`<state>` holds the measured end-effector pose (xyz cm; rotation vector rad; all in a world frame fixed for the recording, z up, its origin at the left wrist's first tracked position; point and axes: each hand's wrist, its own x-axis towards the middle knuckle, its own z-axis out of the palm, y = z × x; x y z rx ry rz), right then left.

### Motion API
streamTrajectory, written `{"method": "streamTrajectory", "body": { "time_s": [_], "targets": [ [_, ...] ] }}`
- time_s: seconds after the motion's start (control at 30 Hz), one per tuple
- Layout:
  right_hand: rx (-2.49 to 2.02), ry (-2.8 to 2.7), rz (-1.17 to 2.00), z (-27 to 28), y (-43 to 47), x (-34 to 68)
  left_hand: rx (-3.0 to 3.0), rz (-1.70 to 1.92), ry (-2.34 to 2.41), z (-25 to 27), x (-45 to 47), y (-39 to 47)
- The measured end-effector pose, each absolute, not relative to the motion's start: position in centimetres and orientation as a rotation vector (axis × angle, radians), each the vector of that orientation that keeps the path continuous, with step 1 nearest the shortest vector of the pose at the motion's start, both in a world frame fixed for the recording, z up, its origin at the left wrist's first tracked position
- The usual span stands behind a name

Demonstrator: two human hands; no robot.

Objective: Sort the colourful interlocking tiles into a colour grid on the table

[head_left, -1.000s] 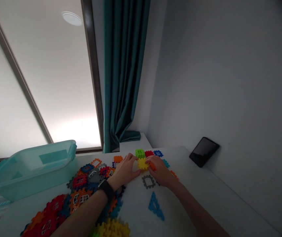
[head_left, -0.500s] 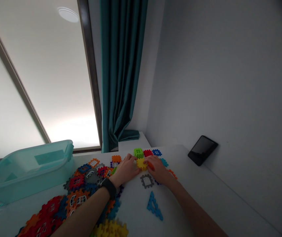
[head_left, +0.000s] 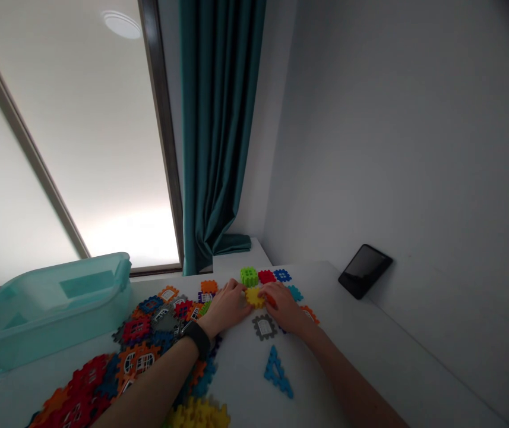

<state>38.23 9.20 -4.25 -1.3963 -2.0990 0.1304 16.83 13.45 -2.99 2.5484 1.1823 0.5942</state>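
A yellow notched interlocking block (head_left: 255,298) sits between my hands near the far end of the table. The fingers of my left hand (head_left: 228,304) are closed on its left side; a dark watch is on that wrist. My right hand (head_left: 284,306) is closed at the right side of the yellow block, pinching an orange interlocking piece (head_left: 271,301) that its fingers partly hide. Just beyond stands a light green stacked block (head_left: 249,276), beside a red piece (head_left: 266,276). Closer to me lie a grey square frame piece (head_left: 265,327) and a blue triangle piece (head_left: 278,373).
A heap of mixed interlocking pieces (head_left: 137,328) spreads under and left of my left forearm. A teal plastic bin (head_left: 58,315) stands at the left. Yellow pieces (head_left: 198,414) lie at the near edge. A black tablet (head_left: 365,271) is at the right by the wall.
Almost nothing differs. Both hands stay at the yellow block, with only a slight shift of the whole view.
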Motion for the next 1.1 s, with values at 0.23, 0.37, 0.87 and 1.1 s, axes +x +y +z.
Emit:
{"method": "streamTrajectory", "body": {
  "time_s": [0.23,0.37,0.87,1.1],
  "targets": [
    [-1.405,-2.097,0.126,-4.3,9.3,38.2,2.558,0.572,1.200,-3.0,17.0,13.6],
    [-1.405,-2.093,0.113,-4.4,9.3,38.2,2.557,0.580,1.201,-3.1,17.1,13.7],
    [-1.398,-2.044,0.019,-3.5,8.0,38.1,2.589,0.626,1.097,0.2,13.3,13.0],
    [-1.352,-2.081,0.011,-2.4,7.3,36.2,2.660,0.621,1.135,2.2,8.9,10.3]
  ]
}}
